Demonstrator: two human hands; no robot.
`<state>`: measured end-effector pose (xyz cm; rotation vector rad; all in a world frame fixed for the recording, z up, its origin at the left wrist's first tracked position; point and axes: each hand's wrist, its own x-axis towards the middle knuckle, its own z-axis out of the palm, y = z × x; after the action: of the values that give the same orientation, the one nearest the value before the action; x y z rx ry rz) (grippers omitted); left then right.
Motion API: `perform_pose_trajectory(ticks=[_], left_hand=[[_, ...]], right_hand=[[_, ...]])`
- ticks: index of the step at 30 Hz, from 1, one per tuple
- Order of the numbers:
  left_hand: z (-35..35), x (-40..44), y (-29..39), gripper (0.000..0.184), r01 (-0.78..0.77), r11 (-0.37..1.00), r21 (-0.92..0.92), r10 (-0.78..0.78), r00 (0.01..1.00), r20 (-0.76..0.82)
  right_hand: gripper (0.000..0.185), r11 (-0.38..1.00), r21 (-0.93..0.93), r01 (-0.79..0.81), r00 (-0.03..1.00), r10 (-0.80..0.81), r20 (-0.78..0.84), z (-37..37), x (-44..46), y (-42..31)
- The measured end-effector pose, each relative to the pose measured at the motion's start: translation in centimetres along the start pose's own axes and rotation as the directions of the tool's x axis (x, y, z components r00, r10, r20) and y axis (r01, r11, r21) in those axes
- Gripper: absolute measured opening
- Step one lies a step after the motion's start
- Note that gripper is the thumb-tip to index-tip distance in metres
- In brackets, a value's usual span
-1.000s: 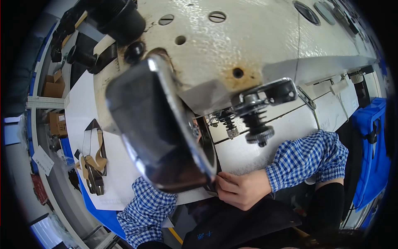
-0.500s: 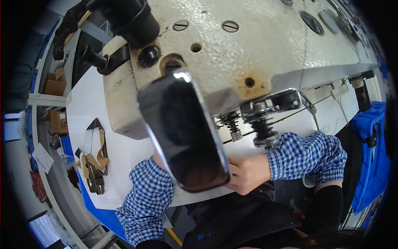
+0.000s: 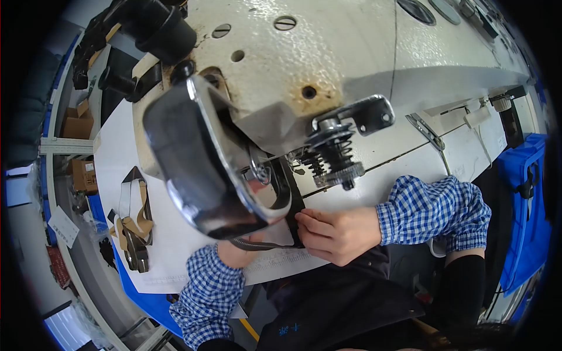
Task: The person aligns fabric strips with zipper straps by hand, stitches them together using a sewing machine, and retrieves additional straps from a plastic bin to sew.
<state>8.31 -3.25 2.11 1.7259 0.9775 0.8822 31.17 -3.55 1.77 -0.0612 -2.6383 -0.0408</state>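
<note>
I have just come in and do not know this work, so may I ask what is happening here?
A person in checked sleeves works at a sewing machine. The right hand pinches a dark strip beside the machine's shiny metal guard. The left hand is mostly hidden behind that guard, so its grip cannot be told. Tan and dark straps lie to the left on the white tabletop.

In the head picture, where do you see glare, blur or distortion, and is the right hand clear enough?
Head view: speckled glare on the machine; the guard looks soft, perhaps from closeness to the lens, with bright reflections along its edge; wide-angle distortion seems to bow the table, and the corners go black; the right hand is fairly clear.
</note>
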Motion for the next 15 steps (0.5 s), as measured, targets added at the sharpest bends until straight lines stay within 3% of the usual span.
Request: perform_pose_trajectory(ticks=[2,3,5,6,7,9,12,15], left_hand=[[0.2,1.3,-0.2,0.039,-0.176,0.964,0.200,0.163,0.984,0.078],[0.4,1.9,-0.3,0.041,-0.266,0.920,0.288,0.242,0.963,0.117],[0.6,1.9,-0.3,0.044,-0.292,0.837,0.463,0.248,0.956,0.156],[0.4,1.8,0.2,0.049,-0.427,0.750,0.504,0.360,0.904,0.231],[0.2,1.1,0.1,0.053,-0.400,0.764,0.507,0.307,0.916,0.259],[1.4,0.0,0.2,0.050,-0.373,0.793,0.483,0.340,0.927,0.158],[0.6,0.8,1.8,0.043,-0.602,0.453,0.658,0.430,0.794,0.431],[1.0,0.4,2.2,0.037,-0.641,0.277,0.715,0.462,0.742,0.486]], right_hand=[[0.032,1.000,0.002,-0.006,1.000,0.006,-0.015,0.1,0.0,-0.6],[0.032,1.000,0.011,-0.010,1.000,0.010,-0.020,0.0,-0.1,-1.0],[0.031,0.999,0.033,-0.006,0.999,0.008,-0.041,-0.2,0.0,-1.0],[0.031,0.999,0.042,-0.002,0.998,0.005,-0.057,-0.4,0.0,-0.9],[0.030,0.999,0.049,0.001,0.997,0.003,-0.072,-0.5,0.0,-0.9],[0.029,0.998,0.060,0.004,0.988,0.006,-0.155,-0.6,0.2,-0.9],[0.027,0.998,0.065,-0.010,0.969,0.026,-0.247,-0.2,0.5,-0.9],[0.025,0.998,0.063,0.013,0.976,0.001,-0.217,-1.0,0.5,-0.8]])
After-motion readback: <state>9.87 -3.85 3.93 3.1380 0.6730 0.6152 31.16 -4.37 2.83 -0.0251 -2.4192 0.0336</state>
